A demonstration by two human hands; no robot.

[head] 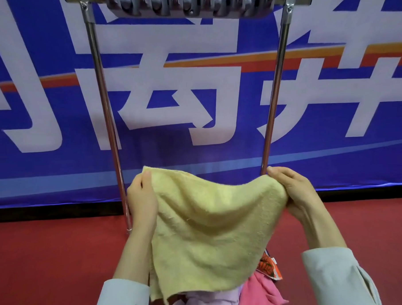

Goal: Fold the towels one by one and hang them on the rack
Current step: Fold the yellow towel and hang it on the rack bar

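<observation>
A pale yellow towel (210, 221) hangs spread between the person's two hands, lifted above the red tabletop (50, 262) and just in front of the rack (103, 106). It is a soft terry cloth with a nubbly, slightly fuzzy surface. Its upper edge sags in a shallow curve between the two grips, and broad soft folds run down from each held corner. The lower edge hangs unevenly, with one corner drooping lowest at the left.

The left hand (141, 201) pinches the top left corner, thumb on the near face and fingers curled behind the cloth. The right hand (293, 189) grips the top right corner, fingers bunched round a gathered fold of the towel. Both wrists come out of light grey sleeves (339, 277).

The rack has two upright metal poles and a top bar carrying a grey strip of hooks (189, 3). Under the yellow towel lie a bright pink towel (261, 292) and a pale lilac one (202, 302), with an orange printed packet (269, 267) beside them. A blue banner (333, 146) with large white characters stands behind.
</observation>
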